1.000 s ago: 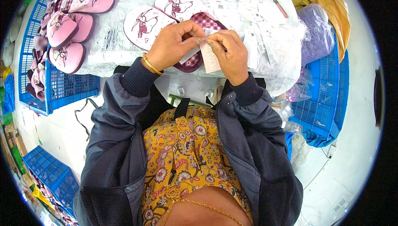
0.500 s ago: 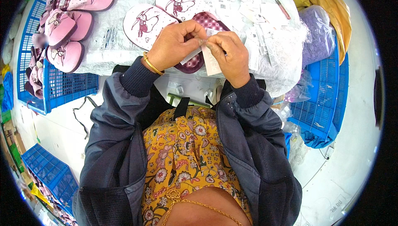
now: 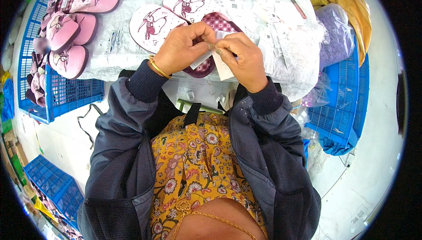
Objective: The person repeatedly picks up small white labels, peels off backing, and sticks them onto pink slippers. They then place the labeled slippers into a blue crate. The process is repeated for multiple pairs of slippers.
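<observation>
My left hand point(image 3: 187, 48) and my right hand point(image 3: 241, 59) meet fingertip to fingertip, both in a pinch. A cream paper tag point(image 3: 223, 68) hangs below the right fingers, which grip its upper end. What the left fingertips pinch is too small to make out. A white tag point(image 3: 201, 60) shows beneath the left hand. Just under both hands lies a slipper with a dark maroon checked lining point(image 3: 217, 20), partly hidden by them. Beyond my left hand, two white and pink slippers point(image 3: 151, 22) with a printed dog figure lie side by side.
Pink slippers point(image 3: 70, 62) are piled at the table's left edge, by a blue crate point(image 3: 74, 95). Loose paper tags point(image 3: 274, 33) and a small pointed tool point(image 3: 299, 9) lie to the right. Another blue crate point(image 3: 336, 108) and a purple bag point(image 3: 336, 31) stand past the right edge.
Both hands stay pinched together over the slipper, with the right fingers shifting slightly around the tag's top. The whole view has moved a little; nothing else visibly differs.
</observation>
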Tool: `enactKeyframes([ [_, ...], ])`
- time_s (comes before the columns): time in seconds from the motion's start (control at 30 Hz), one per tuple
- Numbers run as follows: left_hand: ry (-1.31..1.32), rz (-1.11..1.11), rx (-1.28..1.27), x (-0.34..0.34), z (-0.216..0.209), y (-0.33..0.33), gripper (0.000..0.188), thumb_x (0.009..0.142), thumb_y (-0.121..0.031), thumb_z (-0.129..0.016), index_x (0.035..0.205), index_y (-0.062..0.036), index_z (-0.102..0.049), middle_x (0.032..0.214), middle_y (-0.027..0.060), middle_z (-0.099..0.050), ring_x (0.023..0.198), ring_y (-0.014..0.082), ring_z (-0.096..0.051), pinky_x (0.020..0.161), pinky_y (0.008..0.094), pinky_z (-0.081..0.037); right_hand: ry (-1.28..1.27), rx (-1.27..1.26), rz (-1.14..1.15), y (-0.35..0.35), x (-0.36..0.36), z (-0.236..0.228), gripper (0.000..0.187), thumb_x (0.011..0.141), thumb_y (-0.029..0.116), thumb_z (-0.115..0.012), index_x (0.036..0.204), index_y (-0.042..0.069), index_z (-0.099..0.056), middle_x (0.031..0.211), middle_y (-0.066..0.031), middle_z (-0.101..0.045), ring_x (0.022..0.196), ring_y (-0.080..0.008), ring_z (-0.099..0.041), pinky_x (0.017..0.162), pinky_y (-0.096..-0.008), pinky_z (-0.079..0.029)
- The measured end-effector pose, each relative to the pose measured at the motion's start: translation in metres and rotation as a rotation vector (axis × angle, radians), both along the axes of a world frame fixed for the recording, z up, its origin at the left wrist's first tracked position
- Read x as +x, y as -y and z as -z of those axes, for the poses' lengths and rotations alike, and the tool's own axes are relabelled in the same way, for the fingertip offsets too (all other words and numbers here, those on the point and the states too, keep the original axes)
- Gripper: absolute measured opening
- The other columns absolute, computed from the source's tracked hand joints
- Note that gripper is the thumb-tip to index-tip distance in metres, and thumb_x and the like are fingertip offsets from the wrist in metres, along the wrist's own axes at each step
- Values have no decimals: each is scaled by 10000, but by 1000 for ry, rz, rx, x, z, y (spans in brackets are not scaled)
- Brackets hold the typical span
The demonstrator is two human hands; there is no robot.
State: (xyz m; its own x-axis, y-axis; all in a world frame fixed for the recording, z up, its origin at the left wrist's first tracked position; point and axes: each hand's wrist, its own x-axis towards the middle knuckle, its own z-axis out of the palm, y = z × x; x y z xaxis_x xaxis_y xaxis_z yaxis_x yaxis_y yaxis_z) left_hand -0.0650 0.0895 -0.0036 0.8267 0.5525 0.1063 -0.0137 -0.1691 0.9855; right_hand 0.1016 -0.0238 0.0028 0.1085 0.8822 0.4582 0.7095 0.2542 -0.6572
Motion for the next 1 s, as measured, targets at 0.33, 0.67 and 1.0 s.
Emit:
enactKeyframes([
  [0.33,52,-281,273,-4,-6,12,114,866,25,-602,973,-8,-624,872,54,-622,767,146,-590,686,263,-488,25,-69,90,0,-2,-3,125,753,91,-753,843,50,-677,841,-74,-645,752,-253,-629,682,-358,-502],
  [0.67,131,-854,561,-62,10,-3,116,851,23,-641,956,-25,-647,1019,78,-601,824,148,-553,679,253,-459,302,-96,27,-25,-11,-36,513,710,252,-786,1155,90,-590,999,-102,-647,929,-320,-596,820,-434,-455],
  [1.0,268,-1037,262,-65,52,-31,54,891,-42,-628,942,-27,-619,996,73,-591,880,171,-544,772,284,-445,495,-14,39,-80,-63,-11,507,739,191,-724,1199,52,-563,752,-153,-615,722,-342,-603,659,-463,-482],
])
